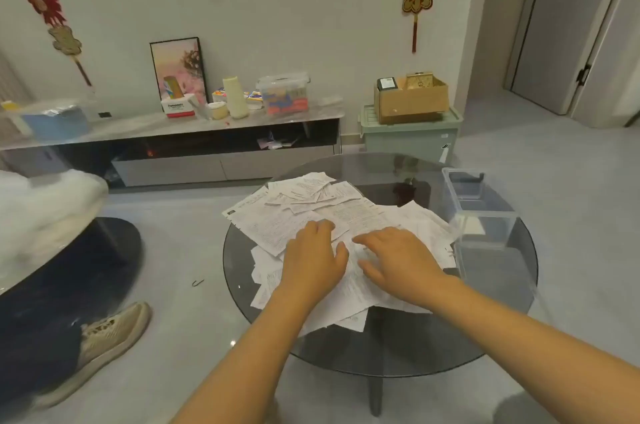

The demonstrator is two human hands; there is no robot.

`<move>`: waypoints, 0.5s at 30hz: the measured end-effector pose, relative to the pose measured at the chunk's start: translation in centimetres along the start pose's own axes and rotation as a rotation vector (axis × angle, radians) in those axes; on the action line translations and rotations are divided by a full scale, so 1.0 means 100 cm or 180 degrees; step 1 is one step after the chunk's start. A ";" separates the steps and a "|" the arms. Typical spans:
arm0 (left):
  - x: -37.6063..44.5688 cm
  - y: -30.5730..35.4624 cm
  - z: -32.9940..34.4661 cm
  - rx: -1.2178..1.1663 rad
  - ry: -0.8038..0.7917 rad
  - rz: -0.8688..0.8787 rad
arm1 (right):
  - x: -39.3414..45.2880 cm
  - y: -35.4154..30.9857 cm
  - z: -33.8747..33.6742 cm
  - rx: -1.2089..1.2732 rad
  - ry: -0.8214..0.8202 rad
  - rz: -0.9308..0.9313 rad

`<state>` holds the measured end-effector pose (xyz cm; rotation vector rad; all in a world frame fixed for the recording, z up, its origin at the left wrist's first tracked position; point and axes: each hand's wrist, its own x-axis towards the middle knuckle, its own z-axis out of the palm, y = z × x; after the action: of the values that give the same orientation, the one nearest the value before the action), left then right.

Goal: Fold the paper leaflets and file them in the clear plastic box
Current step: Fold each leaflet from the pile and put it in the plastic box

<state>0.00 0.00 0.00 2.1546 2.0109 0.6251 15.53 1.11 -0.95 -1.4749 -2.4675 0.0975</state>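
On the round dark glass table [433, 347], a loose heap of white printed paper leaflets [322, 212], overlapping and mostly unfolded, spread from the table's centre out to 9 and 12 o'clock. Resting palm-down on the heap, side by side near its middle: the left hand [313, 259] toward 9 o'clock, fingers straight and laid flat on a sheet, gripping nothing; the right hand [398, 260] toward 3 o'clock, fingers spread and only slightly bent, pressing on the paper, likewise with nothing pinched or held. Thumbs close together but apart. Both bare forearms reaching in from 6 o'clock.

At 3 o'clock on the table, just beside the heap's edge, a clear rectangular plastic box [485, 215], upright and lidless; contents hard to make out through the walls.

Beyond the table at 12 o'clock, a low grey media cabinet [173, 160] against the wall, cluttered with small items. At 1 o'clock on the floor, a pale green lidded storage bin [412, 139] with a brown cardboard carton [412, 101] on top. At 8 o'clock on the floor, a beige sneaker [104, 344] on another person's foot.
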 end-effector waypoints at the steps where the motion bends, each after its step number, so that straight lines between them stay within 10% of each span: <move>1: -0.001 0.000 0.003 0.0075 -0.0297 0.0048 | 0.000 0.002 0.004 0.0018 -0.0175 -0.0009; 7: -0.007 -0.014 0.027 0.0414 -0.1235 0.0446 | 0.021 0.011 0.022 0.0021 -0.1225 -0.0114; 15: 0.004 -0.022 0.015 -0.0381 -0.1803 0.0284 | 0.024 0.027 0.027 0.0693 -0.1060 0.0400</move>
<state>-1.47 0.91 -2.11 2.0548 1.5443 0.1104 16.05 4.72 -3.61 -1.6237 -2.5052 0.6642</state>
